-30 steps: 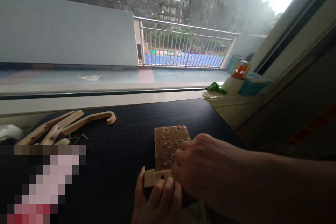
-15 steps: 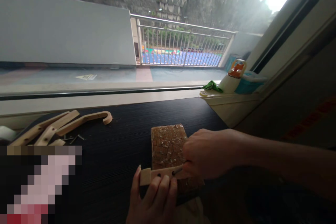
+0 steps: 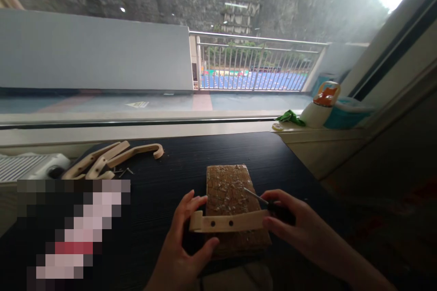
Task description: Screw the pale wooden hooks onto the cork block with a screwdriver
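Observation:
A pale wooden hook piece (image 3: 218, 223) with two dark holes lies across a brown board (image 3: 227, 184) covered in shavings and chips. My left hand (image 3: 186, 236) is around its left, curled end, thumb and fingers spread apart; whether the skin touches the wood I cannot tell. In my right hand (image 3: 293, 223) is a black-handled screwdriver (image 3: 256, 194), its thin shaft pointing up and left over the board. My right thumb is close to the right end of the wooden piece.
On the dark table (image 3: 184, 150), several curved wooden pieces (image 3: 112, 157) lie at the far left beside small metal bits (image 3: 126, 171). A white slatted object (image 3: 34, 166) is left of them. On the sill stand a white bottle (image 3: 317, 111), green cloth (image 3: 290, 118) and teal box (image 3: 346, 116).
The screwdriver has come out of the hole and now tilts up over the board. My left fingers have lifted off the wooden piece and spread. The view has shifted left.

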A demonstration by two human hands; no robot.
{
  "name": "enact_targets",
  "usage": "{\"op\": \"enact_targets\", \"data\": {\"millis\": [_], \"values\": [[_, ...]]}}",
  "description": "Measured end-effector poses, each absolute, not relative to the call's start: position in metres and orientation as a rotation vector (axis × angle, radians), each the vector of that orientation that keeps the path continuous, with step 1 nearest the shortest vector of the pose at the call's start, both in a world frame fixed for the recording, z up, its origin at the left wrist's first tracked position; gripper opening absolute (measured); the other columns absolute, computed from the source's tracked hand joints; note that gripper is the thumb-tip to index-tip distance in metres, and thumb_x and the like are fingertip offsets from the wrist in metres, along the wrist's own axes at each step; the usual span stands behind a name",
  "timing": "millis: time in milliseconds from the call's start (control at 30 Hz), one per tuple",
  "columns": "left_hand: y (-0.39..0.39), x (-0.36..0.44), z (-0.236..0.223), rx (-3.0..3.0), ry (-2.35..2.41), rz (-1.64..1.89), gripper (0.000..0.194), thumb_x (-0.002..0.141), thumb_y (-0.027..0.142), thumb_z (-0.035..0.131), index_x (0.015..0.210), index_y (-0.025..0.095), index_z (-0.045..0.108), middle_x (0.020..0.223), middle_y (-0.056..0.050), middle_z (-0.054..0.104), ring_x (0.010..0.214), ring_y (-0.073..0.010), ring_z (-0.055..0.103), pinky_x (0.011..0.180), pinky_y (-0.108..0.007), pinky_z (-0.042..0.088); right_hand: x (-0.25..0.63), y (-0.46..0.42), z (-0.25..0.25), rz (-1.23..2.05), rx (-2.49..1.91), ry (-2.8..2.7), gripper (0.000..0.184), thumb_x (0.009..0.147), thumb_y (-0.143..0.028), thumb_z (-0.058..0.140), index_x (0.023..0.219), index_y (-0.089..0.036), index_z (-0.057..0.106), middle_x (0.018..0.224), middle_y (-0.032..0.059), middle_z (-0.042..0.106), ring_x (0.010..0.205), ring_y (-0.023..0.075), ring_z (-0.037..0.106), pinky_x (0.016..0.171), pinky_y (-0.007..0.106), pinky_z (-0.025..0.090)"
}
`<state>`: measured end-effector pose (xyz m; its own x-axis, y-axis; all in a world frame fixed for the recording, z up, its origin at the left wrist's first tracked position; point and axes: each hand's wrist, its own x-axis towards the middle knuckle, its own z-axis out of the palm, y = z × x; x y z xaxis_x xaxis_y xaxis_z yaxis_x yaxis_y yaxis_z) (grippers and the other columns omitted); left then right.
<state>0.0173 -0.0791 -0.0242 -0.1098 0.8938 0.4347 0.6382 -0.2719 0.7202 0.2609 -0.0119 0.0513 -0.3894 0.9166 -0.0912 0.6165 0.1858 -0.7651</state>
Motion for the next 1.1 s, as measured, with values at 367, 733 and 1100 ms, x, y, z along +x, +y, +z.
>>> {"op": "enact_targets", "data": {"millis": [367, 733, 1100], "values": [[-0.067, 0.008, -0.024, 1.813, 1.518, 1.141, 0.056, 0.069, 0.01, 0.068, 0.122, 0.023, 0.054, 0.133, -0.012, 0.053, 0.126, -0.0281, 0.046, 0.102, -0.047, 0.042, 0.237, -0.026, 0.033, 1.129, -1.457, -1.802, 0.025, 0.076, -0.04, 0.055, 0.084, -0.018, 0.064, 0.069, -0.0011, 0.061, 0.062, 0.0136, 0.055, 0.055, 0.021, 0.044], [-0.068, 0.009, -0.024, 1.735, 1.526, 1.057, 0.062, 0.07, 0.011, 0.067, 0.126, 0.026, 0.045, 0.128, -0.01, 0.057, 0.123, -0.0258, 0.049, 0.103, -0.045, 0.04, 0.243, -0.027, 0.04, 1.108, -1.441, -1.904, 0.026, 0.078, -0.038, 0.055, 0.09, -0.019, 0.068, 0.083, 0.0022, 0.07, 0.076, 0.0178, 0.064, 0.065, 0.023, 0.05], [-0.073, 0.011, -0.027, 1.667, 1.46, 1.144, 0.063, 0.072, 0.008, 0.063, 0.126, 0.027, 0.039, 0.124, -0.007, 0.058, 0.116, -0.0216, 0.054, 0.101, -0.038, 0.042, 0.245, -0.029, 0.024, 1.076, -1.445, -1.707, 0.03, 0.072, -0.046, 0.063, 0.087, -0.021, 0.071, 0.083, 0.0018, 0.071, 0.077, 0.0194, 0.065, 0.064, 0.021, 0.051]]}}
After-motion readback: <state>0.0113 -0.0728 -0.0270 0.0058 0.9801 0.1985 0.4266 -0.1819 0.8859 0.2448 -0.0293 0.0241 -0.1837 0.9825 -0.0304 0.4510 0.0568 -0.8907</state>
